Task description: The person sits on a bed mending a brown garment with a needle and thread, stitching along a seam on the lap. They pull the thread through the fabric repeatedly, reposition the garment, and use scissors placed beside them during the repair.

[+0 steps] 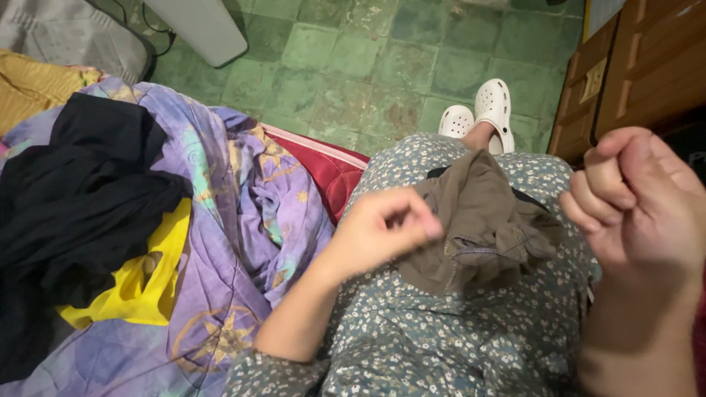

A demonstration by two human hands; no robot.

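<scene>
An olive-brown garment [478, 224] is lying crumpled on the person's lap, resting on the grey floral fabric [441, 338] covering the legs. It is sitting between the two hands, and its long axis is running from the near lap away toward the knees, with its narrower end pointing toward the feet and its bunched, stitched edge lying nearer the body.

The left hand [382, 228] is curling its fingers at the garment's left edge, the fingertips touching or pinching the cloth there; whether it is truly gripping a fold is hard to tell. The right hand [640, 206] is hovering just to the right of the garment, fingers loosely curled into a half-fist and holding nothing visible; it is not touching the cloth.

Beyond the knees, two white perforated clogs [482, 114] are resting on the worn green tiled floor [353, 66]. To the left, a purple patterned sheet [243, 220] is spreading over a red quilted mattress edge [327, 173], carrying a heap of black clothing [73, 206] and a yellow garment [147, 283]. Wooden furniture [640, 59] is standing at the upper right.
</scene>
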